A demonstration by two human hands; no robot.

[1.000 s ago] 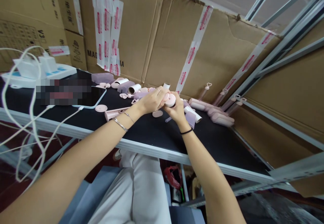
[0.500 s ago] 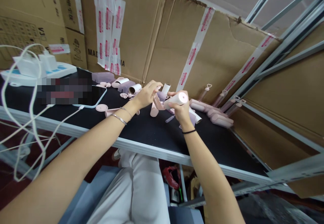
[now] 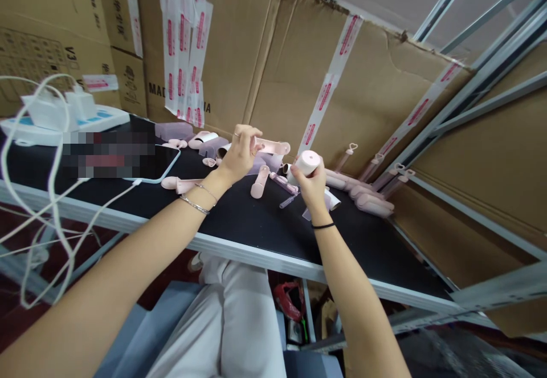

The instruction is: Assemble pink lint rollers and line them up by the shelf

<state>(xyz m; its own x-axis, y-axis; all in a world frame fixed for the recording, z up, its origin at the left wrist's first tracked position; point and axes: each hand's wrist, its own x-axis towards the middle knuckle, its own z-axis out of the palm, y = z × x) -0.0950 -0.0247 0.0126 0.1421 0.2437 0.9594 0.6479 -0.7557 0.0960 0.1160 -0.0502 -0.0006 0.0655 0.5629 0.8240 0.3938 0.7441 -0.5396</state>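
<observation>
My left hand [image 3: 239,154] is raised over the table, its fingers pinching one end of a long pale pink plastic piece [image 3: 274,147] with a rounded tip. To the right, my right hand [image 3: 313,185] wraps round a white roll with a pink end cap [image 3: 309,161], the cap facing up towards me. Between and below the hands, another pink plastic piece [image 3: 260,182] lies on the black tabletop [image 3: 252,224]. Near it are a slim purple part [image 3: 284,183], a small clear purple stick [image 3: 287,202] and a white tube [image 3: 332,199].
Translucent purple covers [image 3: 174,131] and other loose parts lie at the back left. Several pink rollers [image 3: 371,201] with heart-ended handles lie at the right. A phone [image 3: 164,161], white cables [image 3: 64,218] and a power strip [image 3: 111,117] occupy the left. Cardboard [image 3: 239,53] walls the back.
The pink piece and the roll, close together before, are now apart. My left hand has lifted the piece and moved slightly left; the roll in my right hand has tilted upright.
</observation>
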